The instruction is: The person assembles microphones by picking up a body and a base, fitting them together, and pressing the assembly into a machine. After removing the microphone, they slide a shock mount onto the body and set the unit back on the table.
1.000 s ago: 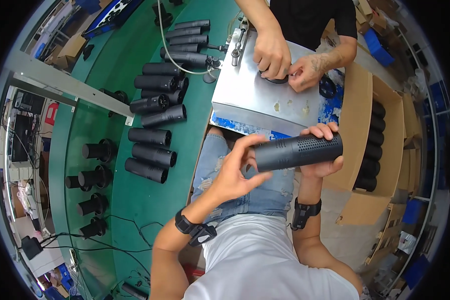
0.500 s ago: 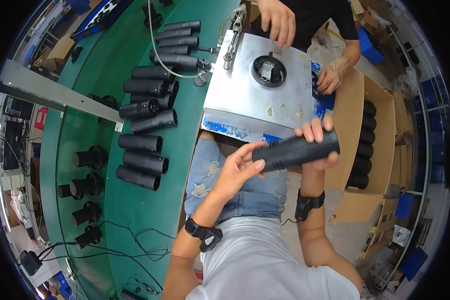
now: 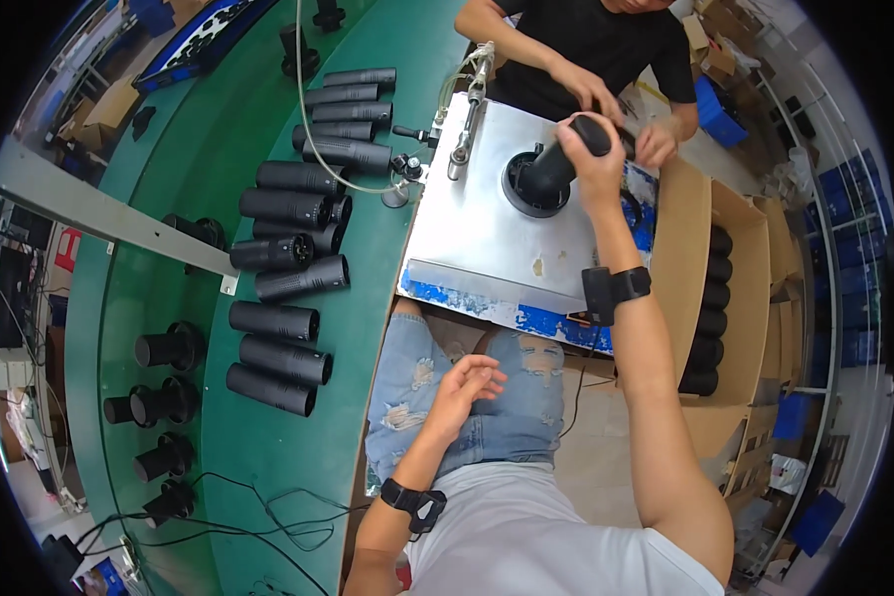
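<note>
The curved green worktop (image 3: 268, 437) sweeps down your left side, with many black cylinders lying on it in loose rows (image 3: 283, 278); further left, a few shorter black pieces (image 3: 164, 402) stand upright near its outer edge, and thin black cables trail across its near end. To its right, ahead of your knees, sits the flat square grey metal plate (image 3: 487, 233) with a blue-streaked near edge. On the right of the plate stands an open brown cardboard box (image 3: 740, 288), and a column of black tube ends (image 3: 710, 308) shows inside it.

On the far part of the plate there is a round black socket (image 3: 524, 194). Your right hand (image 3: 594, 149) is closed around the upper end of the black textured cylindrical tube (image 3: 558, 164), which stands tilted with its lower end in that socket. A black band sits on that wrist.

Your left hand (image 3: 467, 382) rests loosely open above your lap in faded blue jeans, fingers slightly curled, holding nothing.

At the far side of the plate, another person in a black shirt has both hands (image 3: 621, 114) just beside the top of your tube; what they hold is too small to tell.
</note>
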`<action>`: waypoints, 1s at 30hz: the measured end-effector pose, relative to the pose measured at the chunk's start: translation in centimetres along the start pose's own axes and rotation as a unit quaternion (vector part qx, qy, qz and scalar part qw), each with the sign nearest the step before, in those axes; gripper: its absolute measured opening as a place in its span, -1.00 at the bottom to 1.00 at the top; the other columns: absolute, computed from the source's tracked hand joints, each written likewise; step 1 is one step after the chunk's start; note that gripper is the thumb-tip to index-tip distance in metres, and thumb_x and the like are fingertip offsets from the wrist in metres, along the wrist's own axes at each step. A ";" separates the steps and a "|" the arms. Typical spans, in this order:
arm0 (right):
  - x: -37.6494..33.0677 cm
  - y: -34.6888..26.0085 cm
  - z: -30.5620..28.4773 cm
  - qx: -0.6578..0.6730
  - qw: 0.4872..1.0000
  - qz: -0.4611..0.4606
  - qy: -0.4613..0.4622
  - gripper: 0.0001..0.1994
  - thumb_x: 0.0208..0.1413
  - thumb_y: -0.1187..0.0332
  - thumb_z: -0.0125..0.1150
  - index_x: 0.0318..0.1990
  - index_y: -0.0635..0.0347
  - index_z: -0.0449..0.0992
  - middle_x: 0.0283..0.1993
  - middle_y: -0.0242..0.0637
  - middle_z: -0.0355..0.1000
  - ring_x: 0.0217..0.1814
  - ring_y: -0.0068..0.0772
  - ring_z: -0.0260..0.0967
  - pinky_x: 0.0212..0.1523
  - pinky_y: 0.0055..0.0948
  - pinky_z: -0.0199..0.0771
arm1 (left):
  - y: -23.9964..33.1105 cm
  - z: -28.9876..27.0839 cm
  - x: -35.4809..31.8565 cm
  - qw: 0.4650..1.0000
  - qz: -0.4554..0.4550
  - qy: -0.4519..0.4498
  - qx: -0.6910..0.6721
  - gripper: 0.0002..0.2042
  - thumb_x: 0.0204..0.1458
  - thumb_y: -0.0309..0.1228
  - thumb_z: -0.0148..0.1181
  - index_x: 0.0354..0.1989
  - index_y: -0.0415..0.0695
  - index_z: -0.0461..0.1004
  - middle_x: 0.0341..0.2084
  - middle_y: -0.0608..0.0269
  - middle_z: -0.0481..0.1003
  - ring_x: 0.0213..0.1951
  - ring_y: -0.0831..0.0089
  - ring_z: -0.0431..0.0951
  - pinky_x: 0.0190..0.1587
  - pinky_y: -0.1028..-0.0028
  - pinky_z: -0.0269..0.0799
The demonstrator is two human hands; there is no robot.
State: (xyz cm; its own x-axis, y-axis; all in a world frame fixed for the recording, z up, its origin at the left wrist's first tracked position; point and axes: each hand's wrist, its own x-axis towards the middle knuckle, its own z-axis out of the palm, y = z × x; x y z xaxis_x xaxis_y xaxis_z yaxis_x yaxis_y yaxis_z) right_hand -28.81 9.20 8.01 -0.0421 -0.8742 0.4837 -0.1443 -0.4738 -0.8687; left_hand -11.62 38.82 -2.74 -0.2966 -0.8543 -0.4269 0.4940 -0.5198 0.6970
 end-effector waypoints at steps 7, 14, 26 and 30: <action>-1.5 1.6 4.9 -0.132 0.977 -0.092 0.138 -0.69 -0.09 0.48 0.40 -0.20 0.27 0.41 -0.36 -0.34 0.50 -0.31 -0.59 0.45 -0.20 -0.58 0.44 | 3.7 0.7 2.2 0.997 0.067 -0.024 0.005 -0.79 0.21 -0.35 0.02 -0.09 -0.21 0.40 -0.28 0.19 0.54 -0.27 0.50 0.53 -0.20 0.55 0.41; -1.8 1.7 3.7 -0.054 0.986 -0.063 0.145 -0.69 -0.08 0.53 0.36 -0.18 0.28 0.39 -0.36 -0.37 0.47 -0.36 -0.62 0.41 -0.30 -0.62 0.43 | 18.3 0.0 9.7 0.912 0.358 0.060 0.193 -0.87 0.13 -0.48 0.04 -0.21 -0.24 0.45 -0.41 0.23 0.53 -0.36 0.50 0.52 -0.22 0.53 0.41; -2.8 0.9 4.6 -0.078 0.985 -0.036 0.147 -0.70 -0.10 0.50 0.36 -0.20 0.24 0.38 -0.37 -0.36 0.48 -0.32 -0.58 0.44 -0.19 -0.57 0.43 | 27.9 -5.9 26.3 0.575 0.097 0.198 0.788 -0.48 0.14 -0.03 -0.15 -0.10 -0.27 0.53 -0.06 -0.05 0.50 0.04 0.06 0.43 0.08 0.07 0.26; -2.9 1.4 4.9 -0.060 0.985 -0.028 0.161 -0.62 -0.18 0.40 0.44 -0.21 0.25 0.39 -0.39 -0.30 0.46 -0.35 -0.49 0.42 -0.24 -0.51 0.43 | 28.7 -5.1 25.0 0.554 0.058 0.210 0.803 -0.37 0.16 0.06 -0.27 -0.04 -0.28 0.51 -0.02 -0.09 0.48 0.10 -0.02 0.36 0.18 0.08 0.15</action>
State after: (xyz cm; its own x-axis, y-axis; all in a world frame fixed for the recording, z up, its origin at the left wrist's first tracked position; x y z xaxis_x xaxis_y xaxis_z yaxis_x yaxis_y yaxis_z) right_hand -24.07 10.58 4.85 -0.3396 -0.7582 0.5565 -0.2706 -0.4879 -0.8299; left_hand -0.69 2.56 3.69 0.0444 -0.9816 -0.1856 -0.9758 -0.0824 0.2025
